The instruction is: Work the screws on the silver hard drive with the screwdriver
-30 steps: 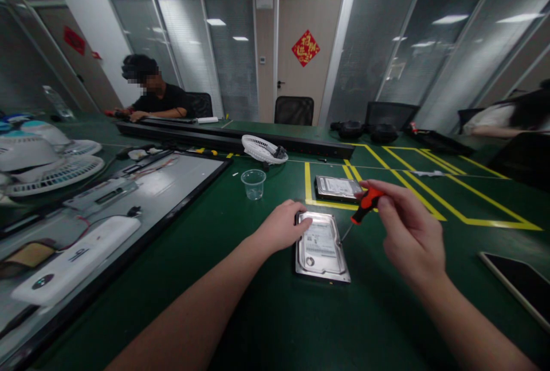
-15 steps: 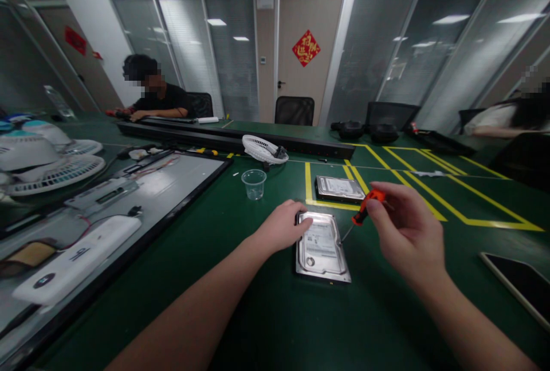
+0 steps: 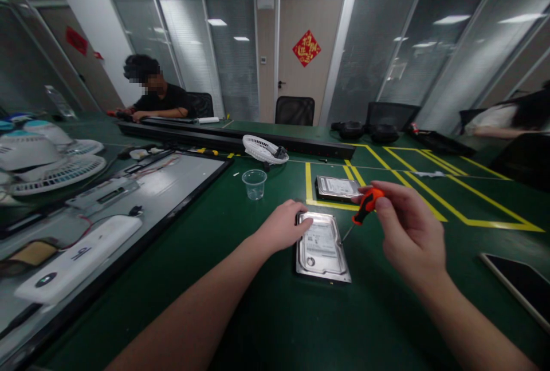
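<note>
A silver hard drive [image 3: 321,248] lies label up on the green table in front of me. My left hand [image 3: 287,225] grips its upper left side, thumb on the top face and fingers over the far edge. In my right hand [image 3: 410,225] is a screwdriver [image 3: 366,207] with a red and black handle, held by the fingers and thumb. Its thin shaft slants down to the left, and the tip meets the drive's right edge. Just beyond, a second hard drive [image 3: 338,186] rests inside yellow tape lines.
A clear plastic cup [image 3: 254,184] and a white fan grille [image 3: 265,150] stand beyond my left hand. A large panel [image 3: 172,179] with a white device [image 3: 79,257] fills the left. A phone [image 3: 522,285] lies at right. One person [image 3: 161,99] sits across the table.
The fingers of my right hand have shifted around the screwdriver handle, the index finger now reaching further over its end. My left hand and the hard drive have stayed in place.
</note>
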Demonstrator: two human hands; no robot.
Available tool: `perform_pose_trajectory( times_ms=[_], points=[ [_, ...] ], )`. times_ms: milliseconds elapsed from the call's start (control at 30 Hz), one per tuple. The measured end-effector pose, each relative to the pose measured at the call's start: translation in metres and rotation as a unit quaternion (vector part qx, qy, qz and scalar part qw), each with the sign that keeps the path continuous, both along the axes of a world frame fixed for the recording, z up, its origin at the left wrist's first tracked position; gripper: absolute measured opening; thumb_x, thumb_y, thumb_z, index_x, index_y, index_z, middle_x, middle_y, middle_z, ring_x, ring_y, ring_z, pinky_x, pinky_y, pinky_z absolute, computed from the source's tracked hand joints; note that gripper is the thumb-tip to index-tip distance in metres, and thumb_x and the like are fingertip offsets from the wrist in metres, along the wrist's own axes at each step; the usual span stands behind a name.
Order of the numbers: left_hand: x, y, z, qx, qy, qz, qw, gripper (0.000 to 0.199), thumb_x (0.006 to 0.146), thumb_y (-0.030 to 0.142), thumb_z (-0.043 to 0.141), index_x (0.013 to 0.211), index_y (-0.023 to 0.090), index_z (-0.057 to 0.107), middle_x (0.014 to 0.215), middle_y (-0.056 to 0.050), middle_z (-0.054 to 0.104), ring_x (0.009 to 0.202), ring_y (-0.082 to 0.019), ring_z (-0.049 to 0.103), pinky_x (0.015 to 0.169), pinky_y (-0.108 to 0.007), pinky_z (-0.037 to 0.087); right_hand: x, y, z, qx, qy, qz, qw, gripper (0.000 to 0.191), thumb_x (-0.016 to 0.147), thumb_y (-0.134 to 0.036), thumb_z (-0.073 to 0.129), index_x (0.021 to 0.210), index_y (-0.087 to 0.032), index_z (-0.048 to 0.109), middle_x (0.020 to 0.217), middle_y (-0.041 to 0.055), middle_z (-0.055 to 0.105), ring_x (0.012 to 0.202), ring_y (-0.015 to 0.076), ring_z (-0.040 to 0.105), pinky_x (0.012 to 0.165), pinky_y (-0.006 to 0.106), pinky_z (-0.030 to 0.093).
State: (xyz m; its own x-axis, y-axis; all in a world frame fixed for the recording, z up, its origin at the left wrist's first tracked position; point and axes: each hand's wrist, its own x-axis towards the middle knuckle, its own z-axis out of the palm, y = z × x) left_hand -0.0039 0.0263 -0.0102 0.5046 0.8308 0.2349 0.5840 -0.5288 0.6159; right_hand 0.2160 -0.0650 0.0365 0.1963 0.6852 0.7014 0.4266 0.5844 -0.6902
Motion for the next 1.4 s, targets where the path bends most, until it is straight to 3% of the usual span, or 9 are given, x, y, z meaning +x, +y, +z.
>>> perform_pose_trajectory(
  times_ms=[333, 533, 667, 867, 1100, 1233, 1400],
  points=[
    [0.0002, 0.0011, -0.0017, 0.007, -0.001, -0.003, 1.000, 0.035, 0.096, 0.042, 0.062, 0.117, 0.017, 0.073, 0.106, -0.009, 0.067, 0.095, -0.024, 0.066, 0.088, -0.036, 0.053, 0.0036, 0.0018, -0.0009, 0.019, -0.054, -0.027, 0.998, 0.028, 0.096, -0.029, 0.070, 0.124, -0.030, 0.071, 0.107, 0.0053, 0.069, 0.092, 0.0209, 0.070, 0.083, 0.038, 0.059],
    [-0.0003, 0.0014, -0.0018, 0.002, -0.001, -0.001, 1.000, 0.034, 0.096, 0.041, 0.062, 0.118, 0.017, 0.073, 0.107, -0.009, 0.067, 0.095, -0.023, 0.066, 0.087, -0.035, 0.053, 0.0024, -0.0015, 0.0006, -0.003, -0.024, -0.023, 0.999, 0.028, 0.105, -0.033, 0.055, 0.128, -0.033, 0.071, 0.125, 0.0052, 0.074, 0.111, 0.0233, 0.072, 0.097, 0.042, 0.055],
    [0.0002, 0.0008, -0.0017, 0.007, -0.003, -0.002, 1.000, 0.033, 0.095, 0.039, 0.063, 0.116, 0.016, 0.073, 0.106, -0.009, 0.067, 0.094, -0.023, 0.066, 0.087, -0.035, 0.053, 0.0019, -0.0004, -0.0004, -0.009, -0.022, -0.022, 0.999, 0.028, 0.105, -0.033, 0.055, 0.129, -0.032, 0.070, 0.123, 0.0058, 0.076, 0.112, 0.0249, 0.073, 0.103, 0.047, 0.053],
    [0.0003, 0.0000, -0.0002, -0.007, -0.002, 0.001, 1.000, 0.037, 0.096, 0.042, 0.061, 0.120, 0.017, 0.073, 0.110, -0.010, 0.067, 0.094, -0.023, 0.066, 0.086, -0.036, 0.053, 0.0008, 0.0017, -0.0002, 0.020, -0.039, -0.039, 0.998, 0.028, 0.098, -0.026, 0.067, 0.125, -0.028, 0.070, 0.110, 0.0059, 0.073, 0.098, 0.0212, 0.072, 0.089, 0.038, 0.060],
    [-0.0004, -0.0013, 0.0030, -0.016, 0.004, 0.003, 1.000, 0.038, 0.096, 0.043, 0.061, 0.121, 0.017, 0.073, 0.111, -0.010, 0.067, 0.095, -0.023, 0.065, 0.087, -0.036, 0.053, 0.0043, 0.0028, 0.0010, 0.035, -0.083, -0.054, 0.994, 0.027, 0.096, -0.026, 0.070, 0.123, -0.028, 0.071, 0.105, 0.0050, 0.069, 0.091, 0.0191, 0.068, 0.081, 0.035, 0.057],
    [-0.0006, -0.0024, 0.0039, -0.012, 0.004, 0.000, 1.000, 0.037, 0.097, 0.043, 0.060, 0.120, 0.017, 0.072, 0.112, -0.010, 0.067, 0.096, -0.024, 0.066, 0.087, -0.037, 0.053, 0.0028, -0.0012, 0.0043, 0.025, -0.069, -0.041, 0.996, 0.025, 0.104, -0.029, 0.056, 0.124, -0.030, 0.071, 0.112, 0.0061, 0.073, 0.102, 0.0217, 0.070, 0.090, 0.040, 0.057],
    [-0.0005, -0.0030, 0.0050, -0.015, 0.009, 0.002, 1.000, 0.036, 0.096, 0.042, 0.061, 0.120, 0.017, 0.072, 0.112, -0.010, 0.068, 0.096, -0.024, 0.066, 0.087, -0.036, 0.053, 0.0011, -0.0020, 0.0031, -0.003, -0.027, -0.019, 0.999, 0.027, 0.105, -0.032, 0.055, 0.127, -0.030, 0.070, 0.116, 0.0065, 0.077, 0.108, 0.0249, 0.073, 0.099, 0.047, 0.056]
  ],
)
